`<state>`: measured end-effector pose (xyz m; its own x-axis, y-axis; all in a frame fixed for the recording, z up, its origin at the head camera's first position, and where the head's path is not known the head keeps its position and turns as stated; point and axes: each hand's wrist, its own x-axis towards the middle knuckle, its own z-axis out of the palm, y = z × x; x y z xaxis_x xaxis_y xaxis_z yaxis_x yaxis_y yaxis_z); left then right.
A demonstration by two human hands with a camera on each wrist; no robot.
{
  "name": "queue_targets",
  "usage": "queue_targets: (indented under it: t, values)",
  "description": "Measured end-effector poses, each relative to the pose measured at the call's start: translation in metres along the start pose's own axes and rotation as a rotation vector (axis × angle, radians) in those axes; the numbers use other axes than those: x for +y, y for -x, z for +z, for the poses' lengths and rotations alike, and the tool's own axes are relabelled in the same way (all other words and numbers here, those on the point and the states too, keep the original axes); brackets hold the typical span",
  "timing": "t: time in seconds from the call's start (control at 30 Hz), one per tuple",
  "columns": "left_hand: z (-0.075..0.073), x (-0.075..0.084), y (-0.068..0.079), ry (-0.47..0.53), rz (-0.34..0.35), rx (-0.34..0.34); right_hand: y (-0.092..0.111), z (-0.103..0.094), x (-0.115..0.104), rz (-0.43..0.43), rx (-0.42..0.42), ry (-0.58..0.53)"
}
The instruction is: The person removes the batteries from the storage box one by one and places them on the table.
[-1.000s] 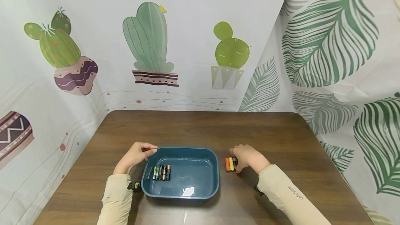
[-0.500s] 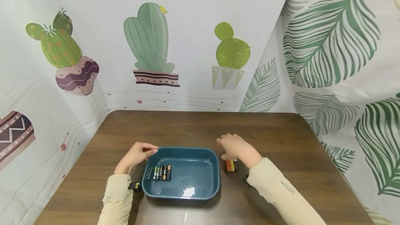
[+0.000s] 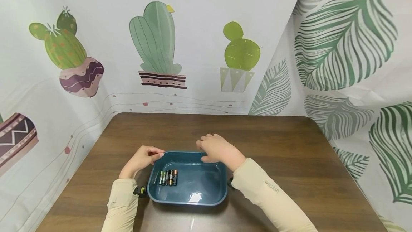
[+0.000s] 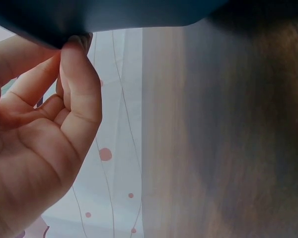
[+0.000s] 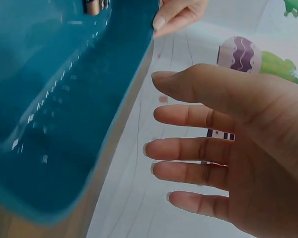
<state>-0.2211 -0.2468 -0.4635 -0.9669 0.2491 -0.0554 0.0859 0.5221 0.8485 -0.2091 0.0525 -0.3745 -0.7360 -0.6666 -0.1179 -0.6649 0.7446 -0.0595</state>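
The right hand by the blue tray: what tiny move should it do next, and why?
Maybe the right hand should reach over to the batteries lined up inside the blue tray. It looks relaxed and holds nothing, and it is near the tray's far right corner. The left hand pinches the far left corner, so that one seems busy.

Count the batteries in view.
5 batteries, side by side in the left part of the blue tray: two greenish ones leftmost, then three dark ones. The right sleeve may hide others.
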Motion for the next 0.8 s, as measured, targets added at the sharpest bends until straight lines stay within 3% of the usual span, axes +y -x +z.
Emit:
queue_targets:
  t: [0.3, 0.57, 0.8]
  values:
    - [0.001, 0.001, 0.000, 0.007, -0.034, 0.003, -0.024, 0.009, -0.032, -0.048, -0.035, 0.081]
    - [0.001, 0.002, 0.000, 0.017, -0.004, -0.003, -0.043, 0.021, -0.062, -0.061, -0.111, 0.146]
    - [0.002, 0.003, 0.000, 0.000, -0.007, 0.000, -0.061, 0.035, -0.074, -0.040, -0.186, 0.173]
